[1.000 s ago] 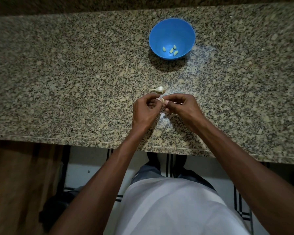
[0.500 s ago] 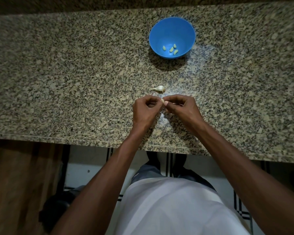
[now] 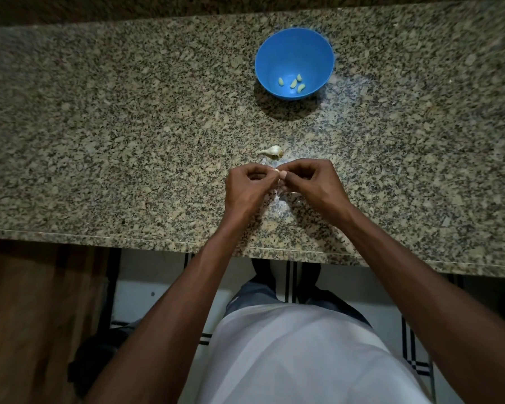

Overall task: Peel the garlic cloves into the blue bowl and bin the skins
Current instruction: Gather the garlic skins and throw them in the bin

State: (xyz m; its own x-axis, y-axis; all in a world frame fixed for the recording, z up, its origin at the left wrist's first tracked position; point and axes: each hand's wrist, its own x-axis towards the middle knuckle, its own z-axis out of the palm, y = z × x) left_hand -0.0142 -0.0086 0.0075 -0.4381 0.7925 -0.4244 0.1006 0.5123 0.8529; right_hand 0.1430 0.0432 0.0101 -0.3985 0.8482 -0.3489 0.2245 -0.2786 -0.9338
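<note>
we worked at the centre of the counter (image 3: 99, 126), both hands raised just above it. our left hand (image 3: 247, 189) and right hand (image 3: 312, 185) met fingertip to fingertip, each pinching the same garlic clove (image 3: 278, 172), of which only a pale sliver showed; one hand probably steadied it while the other picked at the skin. the rest of the garlic (image 3: 271, 151) lay just beyond our hands at twelve o'clock, near enough to reach. farther along that line sat the blue bowl (image 3: 294, 45), holding four peeled cloves (image 3: 293, 83). no bin showed.
</note>
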